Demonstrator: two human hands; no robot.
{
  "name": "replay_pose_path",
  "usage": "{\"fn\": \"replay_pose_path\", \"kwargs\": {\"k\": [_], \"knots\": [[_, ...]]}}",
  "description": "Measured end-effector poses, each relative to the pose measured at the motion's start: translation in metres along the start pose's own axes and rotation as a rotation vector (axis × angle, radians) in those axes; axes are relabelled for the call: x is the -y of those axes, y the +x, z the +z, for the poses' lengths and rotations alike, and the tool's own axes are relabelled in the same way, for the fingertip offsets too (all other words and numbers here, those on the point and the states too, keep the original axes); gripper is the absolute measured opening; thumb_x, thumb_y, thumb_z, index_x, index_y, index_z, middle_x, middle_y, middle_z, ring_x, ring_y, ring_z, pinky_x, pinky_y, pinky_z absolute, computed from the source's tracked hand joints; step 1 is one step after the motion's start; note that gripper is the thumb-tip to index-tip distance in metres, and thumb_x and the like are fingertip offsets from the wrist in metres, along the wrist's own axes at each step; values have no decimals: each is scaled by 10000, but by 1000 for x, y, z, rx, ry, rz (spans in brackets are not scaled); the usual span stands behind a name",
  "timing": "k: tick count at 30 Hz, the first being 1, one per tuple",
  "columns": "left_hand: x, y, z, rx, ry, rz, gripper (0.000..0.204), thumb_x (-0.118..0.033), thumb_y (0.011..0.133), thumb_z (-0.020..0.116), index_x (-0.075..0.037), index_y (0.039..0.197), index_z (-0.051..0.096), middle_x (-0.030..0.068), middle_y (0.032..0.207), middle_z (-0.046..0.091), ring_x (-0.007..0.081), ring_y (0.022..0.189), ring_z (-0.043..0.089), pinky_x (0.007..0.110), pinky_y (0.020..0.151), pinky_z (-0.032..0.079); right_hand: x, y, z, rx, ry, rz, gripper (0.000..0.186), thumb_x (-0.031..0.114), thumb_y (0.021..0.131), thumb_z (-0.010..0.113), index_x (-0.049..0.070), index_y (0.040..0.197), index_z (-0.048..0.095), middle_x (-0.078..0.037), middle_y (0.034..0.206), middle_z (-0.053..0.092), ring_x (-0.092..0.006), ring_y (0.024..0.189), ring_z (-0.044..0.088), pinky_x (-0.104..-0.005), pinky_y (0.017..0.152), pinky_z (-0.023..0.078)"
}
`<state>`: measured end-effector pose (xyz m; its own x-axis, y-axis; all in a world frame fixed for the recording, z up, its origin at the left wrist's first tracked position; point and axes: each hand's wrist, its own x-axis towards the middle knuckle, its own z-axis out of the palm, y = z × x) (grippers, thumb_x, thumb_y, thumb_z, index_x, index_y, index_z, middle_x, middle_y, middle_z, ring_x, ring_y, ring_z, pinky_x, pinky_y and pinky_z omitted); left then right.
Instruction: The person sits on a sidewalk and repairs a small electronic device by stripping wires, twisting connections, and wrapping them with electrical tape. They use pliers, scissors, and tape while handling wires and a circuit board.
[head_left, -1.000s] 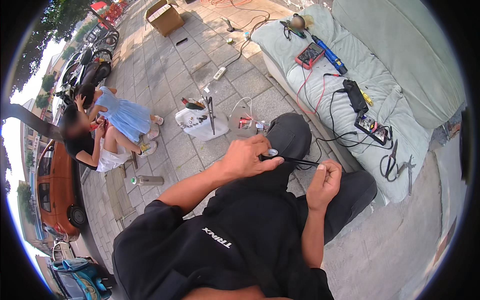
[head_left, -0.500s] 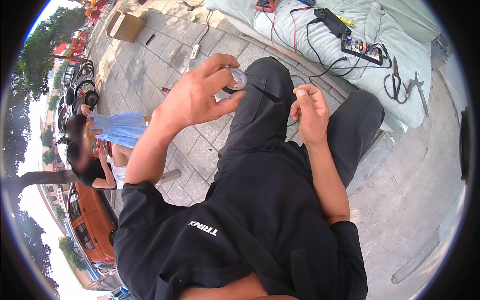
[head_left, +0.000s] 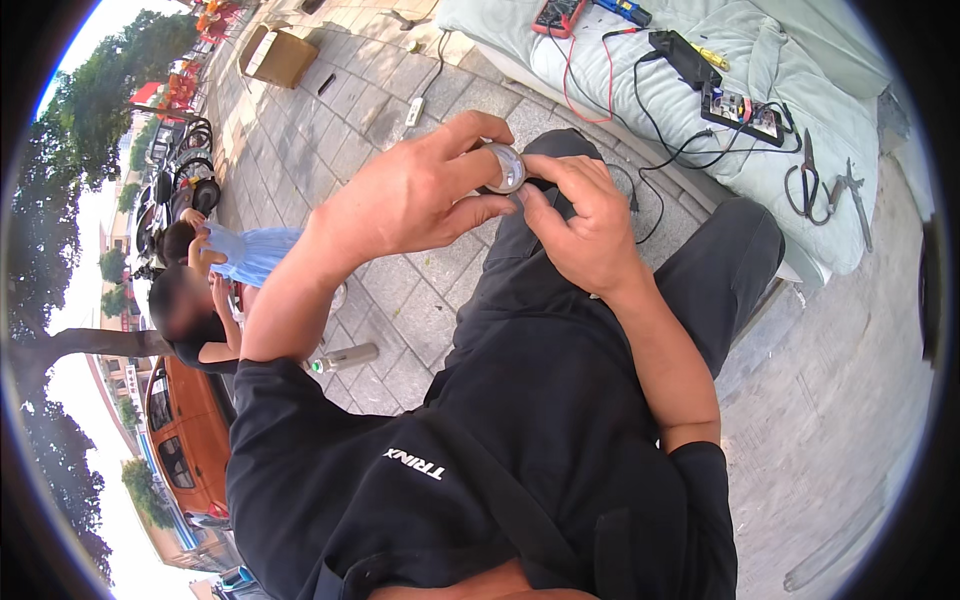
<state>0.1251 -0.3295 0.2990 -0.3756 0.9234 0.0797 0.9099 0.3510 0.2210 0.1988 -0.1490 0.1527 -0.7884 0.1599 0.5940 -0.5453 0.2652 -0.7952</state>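
Note:
My left hand (head_left: 410, 195) is curled round a roll of black tape (head_left: 511, 168) with a pale inner core, held above my knee. From the other side my right hand (head_left: 592, 225) meets it, thumb and forefinger pinched at the roll's edge; the loose tape end is hidden by those fingers. To the right, on a pale green padded cover (head_left: 700, 185), lie an opened black case with electronic parts (head_left: 742, 110) and its black lid (head_left: 685, 60). Black-handled scissors (head_left: 805, 180) and pliers (head_left: 853, 200) rest near the cover's edge.
A red multimeter (head_left: 558, 14) with leads and a yellow-handled tool (head_left: 712, 56) are on the cover. Black cables run off its edge. On the paving are a white power strip (head_left: 414, 110), a cardboard box (head_left: 280, 57) and a bottle (head_left: 346, 357). Two people (head_left: 215, 300) are at left.
My right hand has moved left and up to the tape roll, closing on its edge. A black strip that hung from the roll is now covered by the fingers.

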Motion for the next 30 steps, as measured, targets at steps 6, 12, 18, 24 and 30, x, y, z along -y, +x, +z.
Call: {"fn": "replay_pose_path", "kwargs": {"k": [6, 12, 18, 24, 30], "knots": [[3, -12, 26, -14, -111, -85, 187, -130, 932, 772, -7, 1007, 654, 173, 1272, 584, 329, 915, 682, 396, 783, 574, 0, -3, -1, 17, -102, -53, 192, 23, 848, 750, 60, 1030, 704, -54, 842, 687, -255, 747, 640, -364, 699, 460], [9, -28, 77, -116, -377, -10, 164, -115, 964, 699, 18, 1000, 610, 236, 1223, 485, 393, 938, 608, 445, 828, 528, 9, -23, 0, 95, -78, 178, 131, 17, 835, 734, 59, 907, 633, -70, 832, 654, -285, 707, 604, -393, 688, 489], [12, -27, 80, 72, -464, 10, 171, -121, 989, 673, 30, 998, 594, 231, 1229, 454, 361, 1026, 548, 421, 911, 501, 13, -36, -6, 97, 0, 344, 121, 27, 851, 735, 57, 909, 633, -71, 825, 649, -260, 727, 624, -384, 680, 512], [9, 8, 97, 182, -859, 368, 217, -149, 979, 686, 10, 894, 565, 233, 1198, 485, 345, 947, 578, 412, 859, 531, -39, -39, -28, -116, -171, 580, 112, 84, 883, 724, 14, 931, 652, -97, 812, 683, -243, 713, 661, -364, 666, 528], [67, 82, 161, -250, -581, 20, 221, -220, 990, 715, -5, 1001, 663, 216, 1307, 487, 369, 1078, 615, 440, 917, 539, -66, 3, -136, -397, -89, 702, 171, 134, 1003, 696, -24, 1068, 698, -30, 905, 699, -86, 823, 623, -249, 756, 498]]}}
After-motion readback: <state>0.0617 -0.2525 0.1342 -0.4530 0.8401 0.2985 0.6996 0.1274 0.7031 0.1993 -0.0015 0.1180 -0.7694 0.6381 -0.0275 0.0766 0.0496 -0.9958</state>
